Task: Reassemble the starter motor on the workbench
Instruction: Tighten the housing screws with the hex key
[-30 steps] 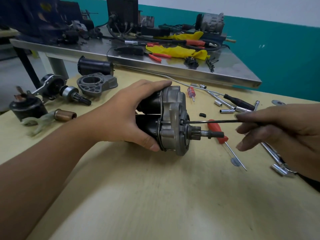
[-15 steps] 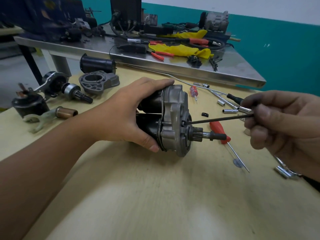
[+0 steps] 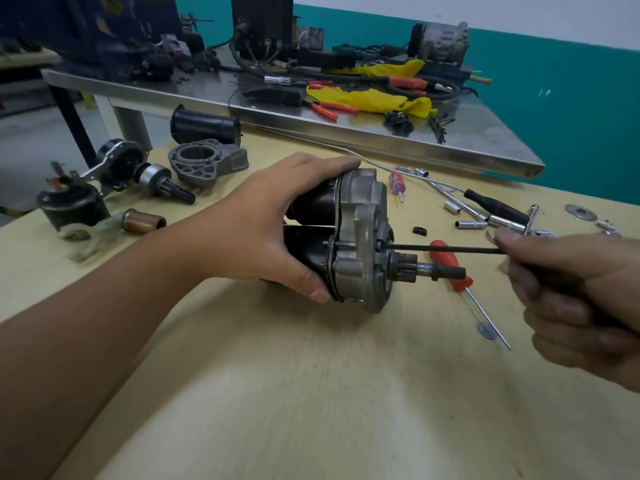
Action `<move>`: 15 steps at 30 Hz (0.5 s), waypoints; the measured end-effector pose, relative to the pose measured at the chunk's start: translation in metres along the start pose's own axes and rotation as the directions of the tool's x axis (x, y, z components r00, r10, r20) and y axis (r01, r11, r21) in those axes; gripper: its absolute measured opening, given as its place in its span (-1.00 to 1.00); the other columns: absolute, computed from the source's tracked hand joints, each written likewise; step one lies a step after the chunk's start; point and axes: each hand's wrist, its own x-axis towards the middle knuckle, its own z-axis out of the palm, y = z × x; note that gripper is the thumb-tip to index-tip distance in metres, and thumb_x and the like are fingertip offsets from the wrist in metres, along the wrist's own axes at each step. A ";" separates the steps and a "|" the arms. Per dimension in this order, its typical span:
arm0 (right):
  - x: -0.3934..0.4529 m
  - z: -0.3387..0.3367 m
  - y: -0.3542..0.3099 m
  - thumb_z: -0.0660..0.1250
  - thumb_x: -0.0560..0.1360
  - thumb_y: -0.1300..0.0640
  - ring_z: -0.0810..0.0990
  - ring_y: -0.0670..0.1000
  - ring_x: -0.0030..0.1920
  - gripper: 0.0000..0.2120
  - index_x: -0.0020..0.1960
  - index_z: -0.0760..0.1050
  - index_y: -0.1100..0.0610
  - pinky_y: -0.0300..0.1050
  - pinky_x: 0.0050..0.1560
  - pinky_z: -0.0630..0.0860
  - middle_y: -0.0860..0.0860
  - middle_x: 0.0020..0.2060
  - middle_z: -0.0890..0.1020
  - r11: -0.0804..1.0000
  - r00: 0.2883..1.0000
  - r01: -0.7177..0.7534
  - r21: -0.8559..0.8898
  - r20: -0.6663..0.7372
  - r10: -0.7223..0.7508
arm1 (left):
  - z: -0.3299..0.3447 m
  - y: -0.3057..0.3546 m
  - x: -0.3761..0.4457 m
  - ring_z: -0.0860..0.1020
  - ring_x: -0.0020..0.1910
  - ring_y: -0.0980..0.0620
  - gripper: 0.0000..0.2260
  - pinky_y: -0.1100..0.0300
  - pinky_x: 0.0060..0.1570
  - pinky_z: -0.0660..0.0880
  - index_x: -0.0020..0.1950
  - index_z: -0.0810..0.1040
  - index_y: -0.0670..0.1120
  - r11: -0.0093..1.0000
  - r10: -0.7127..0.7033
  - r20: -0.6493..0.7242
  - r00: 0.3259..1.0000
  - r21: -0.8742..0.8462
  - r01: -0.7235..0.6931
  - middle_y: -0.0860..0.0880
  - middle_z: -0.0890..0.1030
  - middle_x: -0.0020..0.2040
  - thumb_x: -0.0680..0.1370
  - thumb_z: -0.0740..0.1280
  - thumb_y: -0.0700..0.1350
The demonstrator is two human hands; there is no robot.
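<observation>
we grip the starter motor [image 3: 341, 244] in our left hand [image 3: 263, 230], on its side on the desk [image 3: 311, 393]. our right hand [image 3: 575, 299] holds a long black driver [image 3: 446, 250], tip at a bolt in the end housing. beyond our left hand, a loose housing [image 3: 207, 162] and pinion [image 3: 162, 183] lie unfitted, so reassembly looks unfinished.

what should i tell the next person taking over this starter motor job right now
Left hand: grips the starter motor, which lies on its side on the workbench, pinion to the right.
Right hand: grips a thin black driver, tip at a fastener in the grey end housing.
Done: housing is on the motor body.
Left: whether that fastener is tight cannot be told. A second motor's parts lie far left, including a loose housing. Red screwdriver lies behind the pinion.
</observation>
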 end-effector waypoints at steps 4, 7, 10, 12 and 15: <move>0.003 -0.014 -0.005 0.60 0.33 -0.20 0.24 -0.02 -0.70 -0.40 0.25 0.60 0.08 -0.19 -0.38 0.40 0.08 -0.50 0.45 0.944 0.948 0.316 -0.094 0.078 -0.309 | 0.000 -0.002 0.000 0.40 0.42 0.11 0.10 0.21 0.38 0.42 0.64 0.19 0.23 1.000 0.018 0.036 0.999 0.007 -0.018 0.07 0.39 0.41 0.20 0.67 0.21; 0.007 -0.030 0.000 0.50 0.51 0.02 0.43 0.00 -0.62 -0.50 0.35 0.50 0.23 -0.12 -0.38 0.46 0.14 -0.36 0.57 0.882 0.874 0.465 -0.071 0.194 -0.445 | -0.002 -0.003 0.001 0.41 0.40 0.06 0.07 0.07 0.39 0.44 0.64 0.19 0.28 0.995 0.008 0.067 0.998 0.098 -0.014 0.08 0.37 0.41 0.22 0.63 0.32; 0.008 -0.046 0.011 0.41 0.59 0.17 0.71 0.19 -0.29 -0.49 0.46 0.37 0.32 0.08 -0.28 0.63 0.25 -0.05 0.66 0.811 0.830 0.554 -0.190 0.208 -0.518 | -0.005 0.000 0.005 0.38 0.43 0.01 0.03 -0.15 0.37 0.44 0.62 0.22 0.25 0.960 0.059 0.047 0.997 0.273 -0.070 0.12 0.36 0.47 0.22 0.52 0.47; 0.014 -0.056 0.021 0.37 0.63 0.08 0.75 0.21 -0.06 -0.49 0.50 0.36 0.24 0.09 -0.11 0.69 0.18 0.05 0.70 0.663 0.758 0.636 -0.395 0.162 -0.632 | -0.007 0.002 0.010 0.37 0.48 0.05 0.01 -0.16 0.39 0.43 0.60 0.26 0.17 0.955 0.106 0.076 0.991 0.272 -0.123 0.14 0.34 0.53 0.23 0.52 0.45; 0.025 -0.056 0.007 0.37 0.57 -0.16 0.70 -0.02 0.14 -0.47 0.49 0.42 -0.03 -0.19 0.10 0.62 -0.08 0.15 0.70 0.360 0.734 0.534 -0.765 0.209 -0.646 | -0.008 0.002 0.017 0.37 0.51 0.08 -0.01 -0.13 0.42 0.42 0.60 0.28 0.14 0.957 0.163 0.140 0.977 0.218 -0.191 0.13 0.36 0.53 0.26 0.58 0.37</move>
